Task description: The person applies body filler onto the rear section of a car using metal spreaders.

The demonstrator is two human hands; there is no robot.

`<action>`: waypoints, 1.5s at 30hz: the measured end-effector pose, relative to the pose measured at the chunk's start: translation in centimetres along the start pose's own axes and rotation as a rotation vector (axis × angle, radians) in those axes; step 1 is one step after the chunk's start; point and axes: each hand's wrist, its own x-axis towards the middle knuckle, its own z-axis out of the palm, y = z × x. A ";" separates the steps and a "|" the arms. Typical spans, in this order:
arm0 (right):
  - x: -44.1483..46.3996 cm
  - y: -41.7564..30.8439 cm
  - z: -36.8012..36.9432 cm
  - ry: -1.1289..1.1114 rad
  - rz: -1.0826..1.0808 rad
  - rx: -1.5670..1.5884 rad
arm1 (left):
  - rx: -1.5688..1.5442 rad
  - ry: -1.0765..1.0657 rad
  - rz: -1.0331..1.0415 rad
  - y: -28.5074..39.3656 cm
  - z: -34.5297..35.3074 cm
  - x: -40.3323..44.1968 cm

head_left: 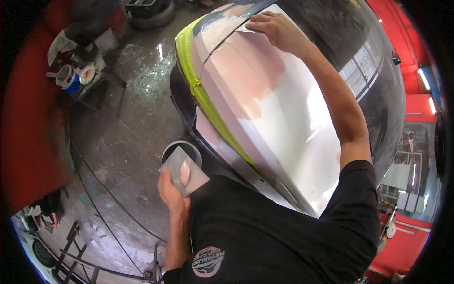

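My left hand (pixel 174 191) grips a square, pale grey mixing board (pixel 193 179) by its edge. On the board lies a smooth mound of pinkish body filler (pixel 185 173). Stretched out to the far end of the car body panel (pixel 288 128), my right hand (pixel 270 27) is closed on a thin, flat spreader (pixel 247 28), pressed near a dark panel gap. Pinkish filler patches (pixel 250 75) cover part of the white panel. Yellow-green masking tape (pixel 205 102) runs along the panel's left edge. My right fingers partly hide the spreader.
Behind the mixing board, a round, dark-rimmed container (pixel 197 154) stands low. A small stand at left holds a blue-and-white tub (pixel 70 81) and an open lid (pixel 87 74). A dark hose (pixel 101 189) crosses the floor. Metal framing (pixel 80 258) and another person's hand (pixel 55 220) appear lower left.
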 end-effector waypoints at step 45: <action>-6.4 -26.2 -12.8 -0.129 -0.204 0.441 | -0.139 -0.208 0.178 4.0 11.1 -2.9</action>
